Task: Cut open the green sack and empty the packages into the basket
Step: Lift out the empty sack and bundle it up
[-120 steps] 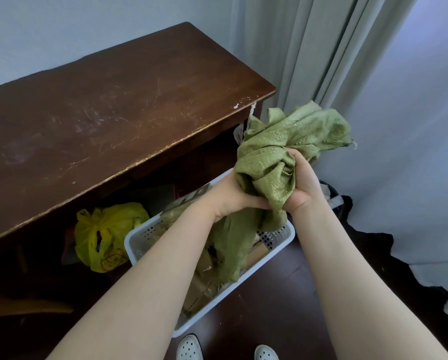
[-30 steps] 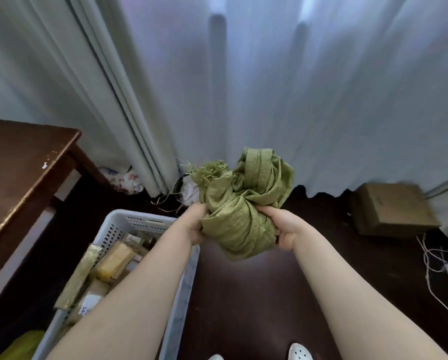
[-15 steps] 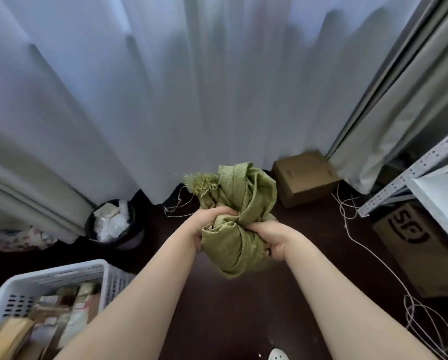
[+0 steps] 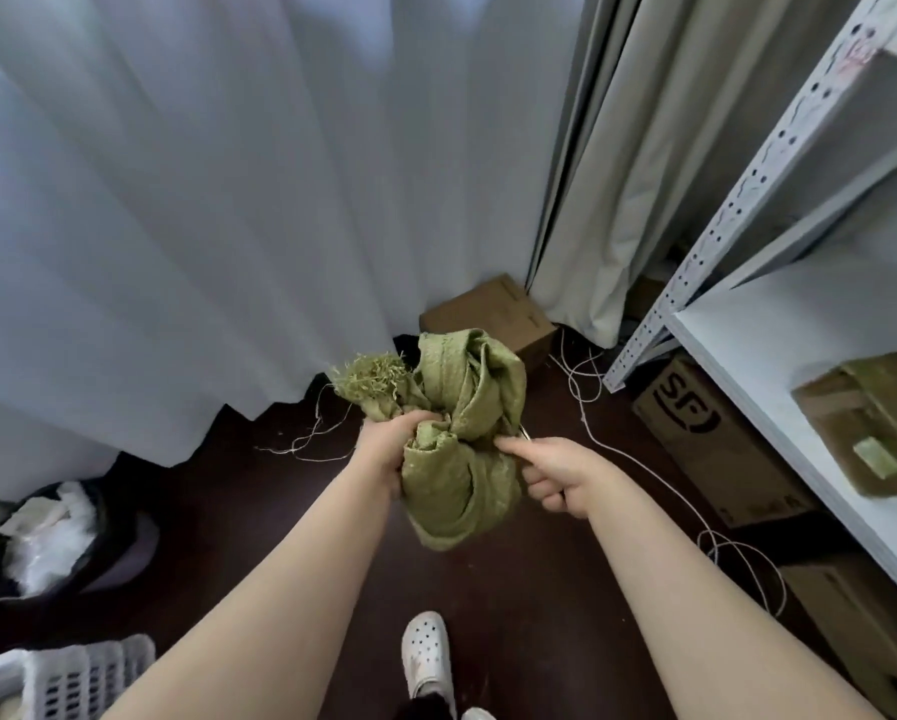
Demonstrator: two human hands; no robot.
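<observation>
The green sack (image 4: pixel 462 407) is crumpled into a tight bundle with a frayed end at its upper left. It is held in the air over the dark floor. My left hand (image 4: pixel 389 449) grips the bundle from the left. My right hand (image 4: pixel 560 475) is at its right side, thumb tip on a fold and fingers curled at the sack's edge. Only a corner of the white plastic basket (image 4: pixel 87 678) shows at the bottom left; its contents are out of view.
A white metal shelf (image 4: pixel 779 324) stands on the right with a taped package (image 4: pixel 872 418) on it. Cardboard boxes (image 4: pixel 706 433) lie under it, another box (image 4: pixel 493 314) by the curtain. A black bin (image 4: pixel 56 543) sits left. White cord (image 4: pixel 716 543) trails on the floor near my shoe (image 4: pixel 425 657).
The view has swung right, from the wooden table and basket to the shelf. The sack went from loosely bunched to a tight bundle. My right hand has shifted from a full grip to the sack's right edge.
</observation>
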